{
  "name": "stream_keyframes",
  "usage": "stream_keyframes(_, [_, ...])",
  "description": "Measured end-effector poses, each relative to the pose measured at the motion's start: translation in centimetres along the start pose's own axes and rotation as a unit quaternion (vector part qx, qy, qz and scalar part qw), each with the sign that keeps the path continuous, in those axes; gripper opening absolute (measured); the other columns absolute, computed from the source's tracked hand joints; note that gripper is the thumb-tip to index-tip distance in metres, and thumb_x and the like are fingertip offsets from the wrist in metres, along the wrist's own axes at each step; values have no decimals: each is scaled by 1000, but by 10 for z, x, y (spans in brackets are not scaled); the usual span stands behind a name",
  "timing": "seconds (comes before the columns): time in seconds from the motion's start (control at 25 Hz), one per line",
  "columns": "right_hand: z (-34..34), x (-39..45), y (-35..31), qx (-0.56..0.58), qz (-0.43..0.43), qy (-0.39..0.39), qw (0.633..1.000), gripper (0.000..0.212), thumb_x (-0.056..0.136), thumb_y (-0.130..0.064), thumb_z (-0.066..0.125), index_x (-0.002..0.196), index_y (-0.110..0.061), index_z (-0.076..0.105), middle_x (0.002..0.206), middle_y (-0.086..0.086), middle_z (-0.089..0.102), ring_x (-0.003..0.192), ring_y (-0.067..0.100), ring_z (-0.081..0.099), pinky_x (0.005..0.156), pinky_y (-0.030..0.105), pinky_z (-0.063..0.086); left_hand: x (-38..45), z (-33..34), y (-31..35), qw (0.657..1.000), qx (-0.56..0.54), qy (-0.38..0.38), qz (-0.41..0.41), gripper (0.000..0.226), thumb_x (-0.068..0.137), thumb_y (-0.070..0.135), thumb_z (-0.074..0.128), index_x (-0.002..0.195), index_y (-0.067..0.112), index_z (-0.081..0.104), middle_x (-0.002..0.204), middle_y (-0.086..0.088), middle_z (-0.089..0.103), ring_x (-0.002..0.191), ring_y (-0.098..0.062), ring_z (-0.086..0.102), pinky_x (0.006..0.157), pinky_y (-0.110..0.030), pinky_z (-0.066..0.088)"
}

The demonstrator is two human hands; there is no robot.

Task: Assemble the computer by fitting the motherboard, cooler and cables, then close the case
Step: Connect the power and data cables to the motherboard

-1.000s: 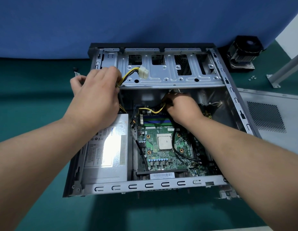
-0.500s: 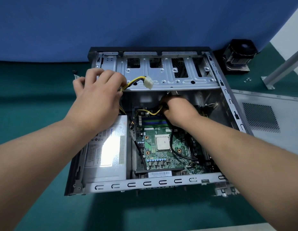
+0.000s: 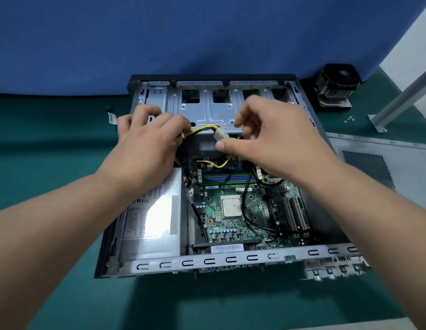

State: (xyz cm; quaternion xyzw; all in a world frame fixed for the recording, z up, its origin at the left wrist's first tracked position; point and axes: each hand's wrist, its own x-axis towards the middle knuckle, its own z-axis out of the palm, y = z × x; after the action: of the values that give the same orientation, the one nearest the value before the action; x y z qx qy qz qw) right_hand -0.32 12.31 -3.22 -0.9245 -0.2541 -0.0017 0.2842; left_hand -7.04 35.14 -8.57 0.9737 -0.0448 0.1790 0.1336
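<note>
Your left hand [image 3: 147, 141] grips the yellow-black cable [image 3: 200, 131] above the motherboard [image 3: 243, 210] in the open case [image 3: 231, 258]; your right hand [image 3: 273, 141], fingers curled, pinches its white connector [image 3: 220, 135] there.

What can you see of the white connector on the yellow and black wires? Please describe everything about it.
The white connector is a small block that looks like plastic, fixed at the end of a short bundle of yellow and black wires. It is not plugged in; it hangs in the air in front of the metal drive cage, above the motherboard. The left hand grips the wires behind it. The right hand is beside it, thumb tip just below; contact is unclear.
</note>
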Motion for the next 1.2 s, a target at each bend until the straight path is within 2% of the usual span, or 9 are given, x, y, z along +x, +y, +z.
stream_keyframes(0.08, [5,5,-7,-48,-15,-21,999,45,78,-64,73,109,-32,66,96,-14,64,84,5,59,77,28,50,0,0,0,1000,-6,-5,3,23,100,11,57,117,26,58,112,11,65,121,-29,37,92,-46,23])
stream_keyframes(0.16, [14,12,-9,-91,-22,-41,995,39,86,-58,70,112,-29,70,94,-11,66,89,12,59,82,31,50,0,1,-1,1000,-8,-6,7,23,100,14,58,118,28,58,112,12,65,120,-29,38,91,-45,23])
stream_keyframes(0.32, [24,15,-7,-147,-25,-52,987,23,92,-41,66,90,-18,70,81,2,67,84,26,61,69,33,48,0,4,-5,1000,-5,-6,27,20,103,27,56,120,37,57,111,15,63,119,-27,39,88,-38,16])
stream_keyframes(0.48, [17,-5,7,-121,16,-51,991,12,89,-34,69,85,-22,71,71,-3,63,66,17,58,53,28,34,2,8,-8,1000,7,-5,21,26,103,44,41,125,40,53,114,11,57,120,-23,37,89,-35,15])
stream_keyframes(0.6, [15,-30,22,-160,47,-97,981,10,89,-33,67,87,-24,71,66,-5,61,62,18,59,53,29,41,1,10,-10,1000,11,-1,14,27,102,43,40,125,37,53,116,10,56,121,-24,37,90,-36,17])
stream_keyframes(0.72, [18,-42,36,-217,71,-169,959,9,90,-28,64,95,-25,71,76,-3,64,72,26,63,64,36,55,2,11,-11,1000,15,-4,13,27,101,41,41,124,37,53,116,9,55,121,-24,37,90,-36,16])
stream_keyframes(0.88, [24,-38,48,-263,90,-192,941,27,90,-27,69,114,-39,68,105,0,68,90,31,64,66,34,48,2,10,-10,1000,12,-6,11,26,102,39,44,124,35,55,117,8,55,121,-24,37,90,-36,17])
stream_keyframes(1.04, [46,-20,56,-271,44,-176,945,18,85,-5,65,99,-16,67,88,9,63,86,38,65,72,43,58,2,10,-11,1000,8,-9,10,21,104,32,51,125,34,57,118,8,56,122,-24,37,91,-37,18])
stream_keyframes(1.2, [68,4,62,-243,8,-147,959,19,85,0,60,87,-16,50,87,7,51,89,39,62,68,38,44,2,10,-11,1000,7,-3,3,22,105,33,51,125,33,58,118,7,57,122,-25,38,93,-42,23])
